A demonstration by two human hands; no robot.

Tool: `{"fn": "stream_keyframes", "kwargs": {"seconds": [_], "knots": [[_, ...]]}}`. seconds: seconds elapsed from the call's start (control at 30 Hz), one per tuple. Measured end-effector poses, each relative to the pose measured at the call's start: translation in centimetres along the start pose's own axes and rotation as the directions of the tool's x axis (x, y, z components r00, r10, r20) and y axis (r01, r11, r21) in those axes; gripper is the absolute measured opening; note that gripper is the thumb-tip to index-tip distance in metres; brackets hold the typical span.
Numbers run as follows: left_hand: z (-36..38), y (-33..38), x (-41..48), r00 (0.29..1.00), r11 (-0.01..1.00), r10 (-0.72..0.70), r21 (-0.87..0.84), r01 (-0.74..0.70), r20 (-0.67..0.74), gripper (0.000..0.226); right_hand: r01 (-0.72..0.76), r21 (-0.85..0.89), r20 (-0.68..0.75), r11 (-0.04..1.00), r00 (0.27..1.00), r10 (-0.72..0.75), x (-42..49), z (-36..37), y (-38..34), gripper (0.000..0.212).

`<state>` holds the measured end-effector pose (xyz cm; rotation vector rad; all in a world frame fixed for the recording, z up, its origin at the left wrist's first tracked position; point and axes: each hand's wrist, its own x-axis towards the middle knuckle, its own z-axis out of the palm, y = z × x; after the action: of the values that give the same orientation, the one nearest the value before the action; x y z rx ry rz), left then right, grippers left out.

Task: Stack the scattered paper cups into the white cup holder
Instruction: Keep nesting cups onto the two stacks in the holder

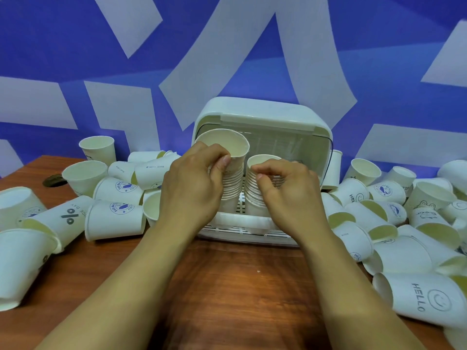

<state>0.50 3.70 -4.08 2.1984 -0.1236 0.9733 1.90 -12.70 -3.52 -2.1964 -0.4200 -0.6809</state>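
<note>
The white cup holder stands at the middle of the table with its lid raised. Two stacks of nested paper cups stand inside it. My left hand grips the top cup of the left stack, and that cup sits tilted, its mouth facing me. My right hand pinches the rim of the right stack between thumb and fingers. Scattered paper cups lie on both sides of the holder, several on their sides.
The wooden table has bare surface in front of the holder, between my forearms. A printed "HELLO" cup lies at the near right. An upright cup stands at the back left. A blue and white wall rises behind.
</note>
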Motion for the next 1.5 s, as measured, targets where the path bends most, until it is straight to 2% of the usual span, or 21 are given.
{"fn": "stream_keyframes", "kwargs": {"seconds": [0.1,0.2,0.33,0.7,1.07,1.2,1.33,1.5], "knots": [[0.1,-0.2,0.0,1.000,1.000,0.022,0.011,-0.022,0.005,0.022,0.000,0.005,-0.001,1.000,1.000,0.000,0.0,0.1,0.0,0.018],[0.3,-0.3,-0.2,0.997,0.994,0.044,0.092,-0.050,0.058,0.028,0.000,0.008,-0.003,1.000,1.000,0.000,0.0,0.1,0.1,0.019],[0.4,-0.1,-0.7,0.991,0.980,0.064,0.181,-0.086,0.121,0.023,0.000,0.016,-0.008,1.000,1.000,0.000,0.0,0.1,0.2,0.019],[0.1,-0.2,-0.3,0.995,0.967,0.044,0.248,-0.065,0.086,0.021,-0.006,0.038,-0.022,0.999,1.000,0.007,0.0,0.3,0.4,0.019],[0.1,-0.5,-0.5,0.984,0.885,0.157,0.429,-0.180,0.090,0.019,-0.003,0.034,-0.012,0.999,1.000,0.004,0.0,0.1,0.4,0.018],[0.8,-0.8,-0.9,0.971,0.887,0.182,0.401,-0.230,0.155,0.030,0.001,0.036,-0.010,0.999,1.000,0.000,0.0,0.0,0.4,0.018],[1.1,-0.7,-1.1,0.963,0.897,0.133,0.385,-0.217,0.233,0.049,-0.003,0.045,-0.013,0.999,1.000,0.003,0.1,0.0,0.5,0.019],[1.0,-0.4,-1.5,0.963,0.870,0.078,0.454,-0.192,0.258,0.050,0.003,0.028,-0.002,1.000,1.000,-0.003,0.0,0.1,0.3,0.018]]}}
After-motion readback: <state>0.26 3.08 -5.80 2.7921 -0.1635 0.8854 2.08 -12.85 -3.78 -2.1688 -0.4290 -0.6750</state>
